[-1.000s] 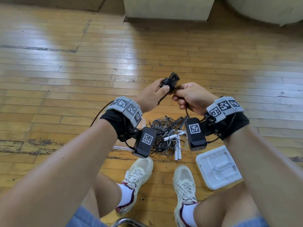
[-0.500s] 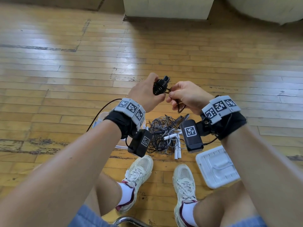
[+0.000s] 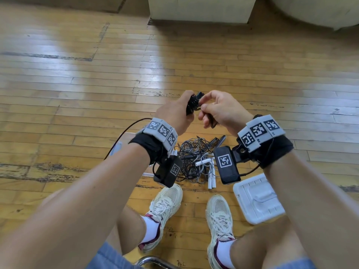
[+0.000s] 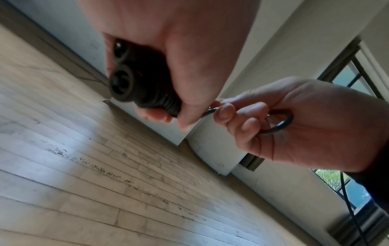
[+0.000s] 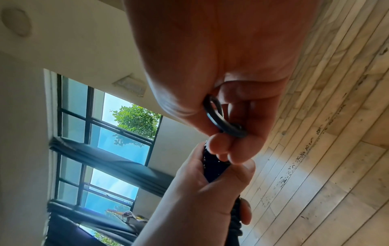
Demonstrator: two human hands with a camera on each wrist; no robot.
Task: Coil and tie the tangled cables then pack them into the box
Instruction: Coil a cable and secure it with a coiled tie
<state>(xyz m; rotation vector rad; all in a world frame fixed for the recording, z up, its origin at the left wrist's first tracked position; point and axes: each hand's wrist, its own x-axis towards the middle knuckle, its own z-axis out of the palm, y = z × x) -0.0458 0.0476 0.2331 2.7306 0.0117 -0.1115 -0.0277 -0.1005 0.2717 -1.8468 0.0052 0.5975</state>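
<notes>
My left hand (image 3: 186, 111) grips a tightly wound black cable bundle (image 3: 193, 102) at chest height over the floor. In the left wrist view the bundle (image 4: 134, 79) fills the fist, its plug ends showing. My right hand (image 3: 203, 106) pinches the cable's loose end right beside the bundle, and a short black loop (image 3: 212, 122) hangs out of its palm. That loop (image 5: 221, 119) also shows in the right wrist view, curled under the fingers (image 5: 223, 149). A tangled pile of cables (image 3: 194, 158) lies on the floor below. The clear box (image 3: 124, 144) is mostly hidden behind my left wrist.
A white lid (image 3: 258, 199) lies on the wooden floor by my right foot. White ties (image 3: 210, 179) sit at the near edge of the pile. My shoes (image 3: 167, 206) stand just behind it. A pale cabinet (image 3: 200, 8) is at the far wall.
Both hands have shifted slightly left and closer together. The bundle has turned in my left hand, and the loose cable under my right hand has shortened to a small loop.
</notes>
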